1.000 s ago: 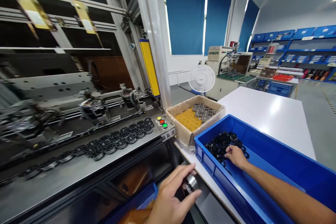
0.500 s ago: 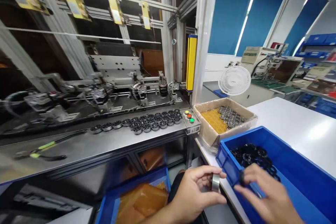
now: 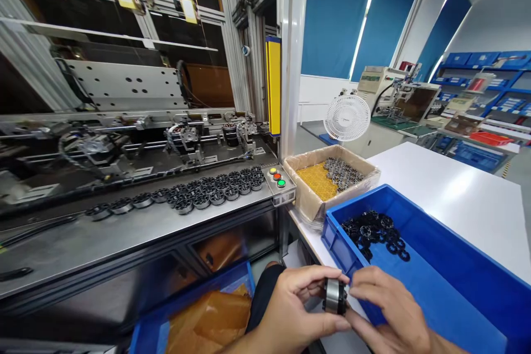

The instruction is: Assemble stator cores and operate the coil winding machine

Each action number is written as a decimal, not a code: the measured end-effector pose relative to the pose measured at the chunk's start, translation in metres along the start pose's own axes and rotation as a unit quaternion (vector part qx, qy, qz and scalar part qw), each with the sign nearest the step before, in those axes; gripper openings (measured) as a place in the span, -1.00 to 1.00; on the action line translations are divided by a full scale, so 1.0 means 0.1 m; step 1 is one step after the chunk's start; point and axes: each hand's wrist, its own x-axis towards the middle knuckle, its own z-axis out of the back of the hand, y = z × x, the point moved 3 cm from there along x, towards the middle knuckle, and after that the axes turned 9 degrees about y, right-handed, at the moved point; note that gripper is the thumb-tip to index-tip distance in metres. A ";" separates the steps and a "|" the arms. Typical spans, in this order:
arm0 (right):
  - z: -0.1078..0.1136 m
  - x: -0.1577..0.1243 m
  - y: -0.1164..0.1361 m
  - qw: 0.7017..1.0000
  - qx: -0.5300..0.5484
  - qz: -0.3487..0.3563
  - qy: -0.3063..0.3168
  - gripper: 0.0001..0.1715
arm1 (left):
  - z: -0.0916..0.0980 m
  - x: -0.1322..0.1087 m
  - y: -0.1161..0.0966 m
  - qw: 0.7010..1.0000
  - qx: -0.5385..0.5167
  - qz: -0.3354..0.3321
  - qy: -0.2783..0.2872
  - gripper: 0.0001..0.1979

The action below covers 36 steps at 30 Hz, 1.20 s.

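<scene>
Both hands have met just in front of the blue bin's (image 3: 435, 232) near corner, left hand (image 3: 290, 310) and right hand (image 3: 385, 310) each closed by the fingertips on one metal ring (image 3: 334, 296) with a black part against it.

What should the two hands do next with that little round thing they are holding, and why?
Probably press the two parts fully together. The left hand pinches a silver ring while the right hand holds a black part against its side, so they look joined but perhaps not seated. Finished-looking pieces sit in rows on the metal bench.
</scene>
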 end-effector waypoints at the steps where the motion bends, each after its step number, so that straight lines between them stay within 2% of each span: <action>1: 0.02 0.01 0.00 1.000 -0.009 0.000 0.003 -0.71 | 0.00 0.00 0.00 1.000 0.000 0.000 -0.003 -0.47; 5: 0.04 0.03 0.00 0.999 -0.021 0.029 0.026 -0.65 | 0.01 -0.02 0.02 0.999 -0.027 0.015 -0.007 -0.43; 11: 0.01 -0.02 -0.01 0.995 -0.049 0.080 0.017 -0.71 | 0.01 -0.04 0.08 0.991 -0.087 0.104 -0.015 -0.40; 19: 0.04 0.03 0.05 0.999 -0.020 0.035 0.024 -0.67 | 0.04 -0.06 0.12 0.982 -0.085 0.169 -0.012 -0.40; 23: 0.05 0.04 0.09 0.997 -0.069 0.042 0.007 -0.71 | 0.02 -0.10 0.13 0.992 -0.041 0.121 0.012 -0.39; 25: 0.06 0.04 0.05 0.998 -0.058 0.037 0.012 -0.70 | -0.02 -0.14 0.10 0.995 -0.009 0.094 0.041 -0.42; 28: 0.08 0.02 -0.09 0.998 0.024 -0.045 0.043 -0.44 | -0.09 -0.19 0.06 0.995 0.026 0.063 0.070 -0.45; 30: 0.07 0.01 -0.17 0.983 0.109 -0.119 0.092 -0.30 | -0.11 -0.21 0.05 0.994 0.064 0.041 0.083 -0.43; 31: 0.06 0.01 -0.19 0.971 0.152 -0.144 0.113 -0.34 | -0.11 -0.21 0.06 0.991 0.092 0.031 0.091 -0.42; 33: 0.03 0.03 -0.18 0.950 0.223 -0.167 0.143 -0.57 | -0.10 -0.20 0.11 0.982 0.142 0.011 0.124 -0.38; 36: 0.00 0.05 -0.12 0.934 0.263 -0.190 0.149 -0.81 | -0.07 -0.20 0.18 0.969 0.191 -0.026 0.152 -0.35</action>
